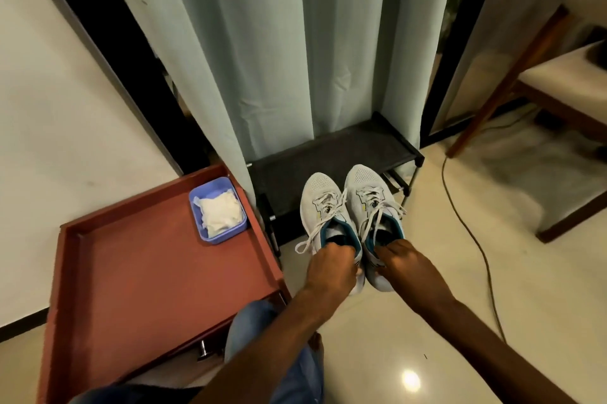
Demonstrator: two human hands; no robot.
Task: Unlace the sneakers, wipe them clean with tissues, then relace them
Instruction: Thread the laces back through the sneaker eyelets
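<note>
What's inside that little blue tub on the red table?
The blue tub on the red table holds a heap of crumpled white tissues. They cover most of the tub's floor, so anything beneath them cannot be seen.

Domestic interior, entry or living area of a home.
Evidence: low black shoe rack (331,153) set against pale floor-length curtains (279,42), glossy tiled floor (410,321), wooden-framed seat (565,88) (partly out of view), red low table (147,272), loose cable (473,232) trailing across the floor.
</note>
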